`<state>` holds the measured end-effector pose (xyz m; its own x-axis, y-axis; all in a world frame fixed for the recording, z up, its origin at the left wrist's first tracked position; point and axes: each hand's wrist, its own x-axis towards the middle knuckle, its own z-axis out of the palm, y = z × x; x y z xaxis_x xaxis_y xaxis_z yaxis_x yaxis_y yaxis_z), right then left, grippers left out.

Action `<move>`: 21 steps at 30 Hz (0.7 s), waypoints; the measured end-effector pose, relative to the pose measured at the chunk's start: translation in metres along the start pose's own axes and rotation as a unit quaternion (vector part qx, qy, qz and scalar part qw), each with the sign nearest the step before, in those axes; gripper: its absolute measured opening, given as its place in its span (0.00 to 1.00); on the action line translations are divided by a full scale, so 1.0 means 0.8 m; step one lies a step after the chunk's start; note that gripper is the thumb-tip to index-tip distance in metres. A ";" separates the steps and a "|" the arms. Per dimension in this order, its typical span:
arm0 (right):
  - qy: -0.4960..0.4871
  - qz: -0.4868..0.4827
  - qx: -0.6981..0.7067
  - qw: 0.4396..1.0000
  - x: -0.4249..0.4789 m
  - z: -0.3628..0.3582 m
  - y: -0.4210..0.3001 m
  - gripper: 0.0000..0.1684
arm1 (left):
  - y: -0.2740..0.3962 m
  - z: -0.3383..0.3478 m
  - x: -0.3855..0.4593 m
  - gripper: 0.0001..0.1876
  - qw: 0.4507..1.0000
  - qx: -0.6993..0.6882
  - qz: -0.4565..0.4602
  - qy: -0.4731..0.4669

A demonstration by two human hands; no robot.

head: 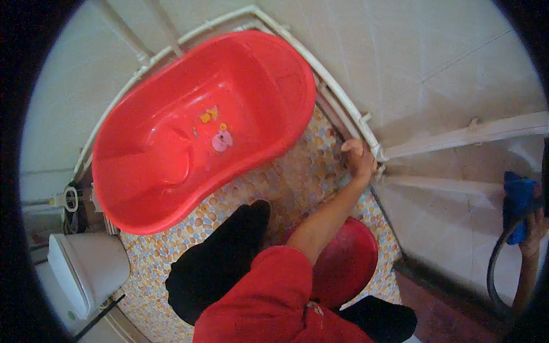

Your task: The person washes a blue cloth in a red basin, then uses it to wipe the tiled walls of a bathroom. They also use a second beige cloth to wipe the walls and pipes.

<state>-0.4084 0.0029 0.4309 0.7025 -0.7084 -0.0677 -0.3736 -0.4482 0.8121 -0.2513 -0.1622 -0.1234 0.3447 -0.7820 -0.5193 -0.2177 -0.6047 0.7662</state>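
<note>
Low by the wall, my left hand (pixel 360 162) is against the white pipe (pixel 339 88) near its corner joint; how its fingers close there is hidden. My left arm reaches over a dark red plastic basin (pixel 351 266). At the far right rim, my right hand (pixel 534 231) presses a blue cloth (pixel 517 206) to the tiled wall. A dark hose or cable (pixel 494 266) curves in front of that forearm. Ahead of me, a red plastic baby bath (pixel 244 103) with cartoon stickers on its bottom stands in the corner.
White pipes run along the walls, including a thicker one (pixel 472 130) at right. A white lidded bin (pixel 101 261) stands at left near a thin black rod (pixel 101 317). Pebble-patterned flooring (pixel 300 180) lies under the bath. A dark sill (pixel 437 274) edges the floor at lower right.
</note>
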 end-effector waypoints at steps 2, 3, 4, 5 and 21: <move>-0.018 0.010 -0.007 1.000 -0.016 -0.003 0.003 0.27 | 0.000 -0.024 -0.026 0.23 0.849 -0.453 -0.110 -0.249; 0.011 0.005 -0.004 1.000 0.005 0.007 0.001 0.26 | -0.023 -0.041 -0.001 0.19 0.808 -0.536 -0.107 -0.222; 0.016 0.006 -0.003 1.000 0.010 0.012 -0.003 0.26 | -0.019 -0.056 0.000 0.19 0.787 -0.571 -0.118 -0.203; 0.023 0.006 -0.003 1.000 0.017 0.016 -0.005 0.26 | -0.015 -0.072 0.003 0.20 0.764 -0.606 -0.128 -0.181; -0.043 0.048 -0.025 0.998 0.016 0.003 -0.013 0.22 | 0.376 -0.255 -0.125 0.19 0.691 -0.317 0.648 0.054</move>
<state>-0.3975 -0.0028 0.4204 0.6092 -0.7921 -0.0368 -0.4039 -0.3499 0.8452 -0.1651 -0.2349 0.2359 0.3087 -0.5689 0.7623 0.0251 0.8060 0.5913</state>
